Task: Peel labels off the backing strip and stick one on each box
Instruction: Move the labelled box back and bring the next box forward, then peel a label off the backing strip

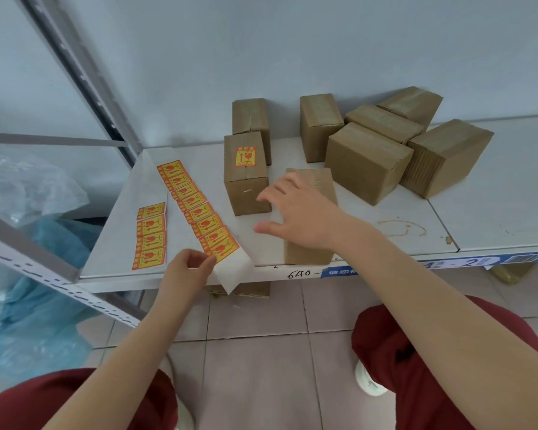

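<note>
The labelled box (246,178) stands upright on the white shelf (494,218), with one yellow-and-red sticker (245,156) on its top face. Left of that box, the long backing strip (196,209) runs at a slant from the back of the shelf toward the person and carries a row of the same labels. Its bare white end (238,271) hangs over the shelf's front edge, nearer the person than the labelled box. The left hand (187,268) is at that near end, thumb and fingertips pinched at the corner of the last label (222,249) on the strip. Whether the corner is already lifted off the backing is hard to make out. Further left of the labelled box, a short strip (150,235) with four labels lies flat on the shelf. Just to the right of the labelled box, and a little nearer the person, stands a plain box (319,180) at the shelf's front edge. The right hand (302,212) is over its top with fingers spread and straight, gripping nothing, and its fingertips reach toward the labelled box's lower right side. Directly behind the labelled box, another bare box (250,114) stands against the wall. To the right of the labelled box and further back, a cluster of five bare boxes (367,162) sits close together, some upright and some tipped on their sides. Far to the left of the labelled box, below shelf level, lies a blue plastic bag (38,305).
</note>
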